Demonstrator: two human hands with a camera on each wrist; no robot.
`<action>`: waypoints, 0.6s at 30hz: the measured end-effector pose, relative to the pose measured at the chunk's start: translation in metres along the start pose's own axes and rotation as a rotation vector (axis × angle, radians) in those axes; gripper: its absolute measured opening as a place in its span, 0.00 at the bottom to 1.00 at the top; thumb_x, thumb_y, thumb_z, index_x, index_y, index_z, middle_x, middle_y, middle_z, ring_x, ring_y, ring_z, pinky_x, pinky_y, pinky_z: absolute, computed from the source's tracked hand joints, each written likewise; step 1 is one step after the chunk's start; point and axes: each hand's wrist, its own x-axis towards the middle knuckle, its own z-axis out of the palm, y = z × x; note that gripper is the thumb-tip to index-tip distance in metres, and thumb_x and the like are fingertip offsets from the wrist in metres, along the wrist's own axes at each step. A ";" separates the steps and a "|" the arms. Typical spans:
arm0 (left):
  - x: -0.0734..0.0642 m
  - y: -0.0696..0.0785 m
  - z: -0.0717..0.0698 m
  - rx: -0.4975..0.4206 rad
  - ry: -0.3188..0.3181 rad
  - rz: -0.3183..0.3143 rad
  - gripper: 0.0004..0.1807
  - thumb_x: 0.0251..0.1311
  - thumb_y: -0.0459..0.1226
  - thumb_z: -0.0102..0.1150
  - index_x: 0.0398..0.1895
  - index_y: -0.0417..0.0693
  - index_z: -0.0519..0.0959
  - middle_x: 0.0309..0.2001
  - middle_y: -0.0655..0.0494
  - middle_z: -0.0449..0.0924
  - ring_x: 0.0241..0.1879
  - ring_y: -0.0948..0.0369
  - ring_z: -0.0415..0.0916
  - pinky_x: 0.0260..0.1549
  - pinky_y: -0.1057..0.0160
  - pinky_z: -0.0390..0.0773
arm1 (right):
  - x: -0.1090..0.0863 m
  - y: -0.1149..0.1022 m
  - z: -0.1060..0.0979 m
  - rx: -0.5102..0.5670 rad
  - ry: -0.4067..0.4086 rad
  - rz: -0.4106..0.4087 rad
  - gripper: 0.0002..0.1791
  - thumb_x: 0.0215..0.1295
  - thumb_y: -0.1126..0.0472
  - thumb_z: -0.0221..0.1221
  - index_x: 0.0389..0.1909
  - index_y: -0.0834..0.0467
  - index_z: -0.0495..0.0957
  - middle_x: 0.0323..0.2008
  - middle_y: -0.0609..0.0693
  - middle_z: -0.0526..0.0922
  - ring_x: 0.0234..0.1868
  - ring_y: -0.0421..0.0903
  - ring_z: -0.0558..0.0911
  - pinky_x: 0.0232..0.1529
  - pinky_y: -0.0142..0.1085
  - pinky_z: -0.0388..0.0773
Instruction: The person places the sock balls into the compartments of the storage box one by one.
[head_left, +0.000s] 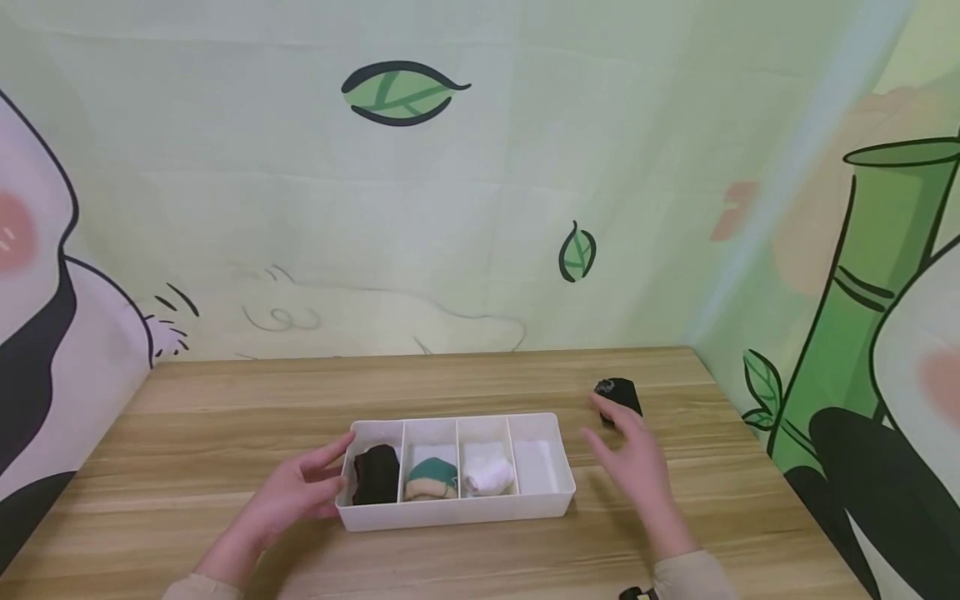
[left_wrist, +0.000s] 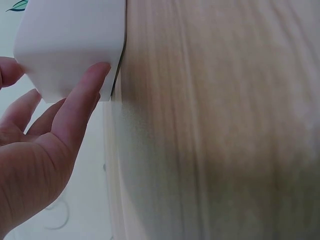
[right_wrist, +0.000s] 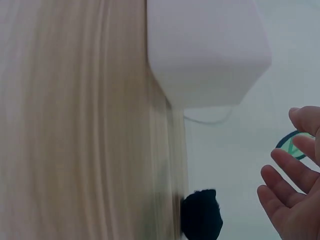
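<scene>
A white divided box [head_left: 457,512] stands on the table. From the left, its compartments hold a black rolled cloth bundle [head_left: 377,475], a green and beige one [head_left: 432,478] and a white one [head_left: 490,476]; the rightmost compartment shows its white floor. My left hand [head_left: 296,492] touches the box's left end, its extended fingertips [left_wrist: 102,70] against the end wall in the left wrist view. To the right of the box, my right hand [head_left: 633,458] has its fingers spread and holds nothing. Just beyond its fingertips lies another black cloth bundle [head_left: 619,395], partly hidden by them.
The wooden table [head_left: 450,567] ends at a printed cloth backdrop [head_left: 465,208] with leaves, which continues up the right side with a bamboo drawing [head_left: 847,333]. A small dark object [head_left: 637,593] shows at the lower edge near the right sleeve [head_left: 693,575].
</scene>
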 end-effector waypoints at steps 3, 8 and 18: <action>0.000 0.000 0.000 -0.002 0.002 0.000 0.37 0.60 0.26 0.58 0.74 0.42 0.60 0.72 0.30 0.54 0.62 0.39 0.69 0.43 0.50 0.85 | 0.001 0.008 -0.004 0.000 -0.004 -0.001 0.27 0.59 0.66 0.69 0.60 0.63 0.77 0.57 0.60 0.80 0.58 0.59 0.77 0.61 0.54 0.71; 0.000 0.001 0.000 0.001 0.005 -0.003 0.37 0.60 0.26 0.57 0.74 0.43 0.61 0.72 0.30 0.54 0.63 0.38 0.68 0.43 0.50 0.85 | 0.003 0.018 -0.010 -0.012 -0.031 0.003 0.27 0.60 0.65 0.69 0.61 0.62 0.76 0.60 0.61 0.78 0.61 0.62 0.74 0.63 0.57 0.69; -0.001 0.002 0.001 -0.001 0.006 -0.009 0.37 0.60 0.25 0.56 0.74 0.43 0.60 0.71 0.29 0.56 0.61 0.39 0.70 0.44 0.51 0.85 | 0.022 0.056 -0.017 -0.031 -0.091 -0.164 0.31 0.56 0.68 0.70 0.62 0.61 0.75 0.58 0.65 0.77 0.59 0.68 0.72 0.58 0.65 0.69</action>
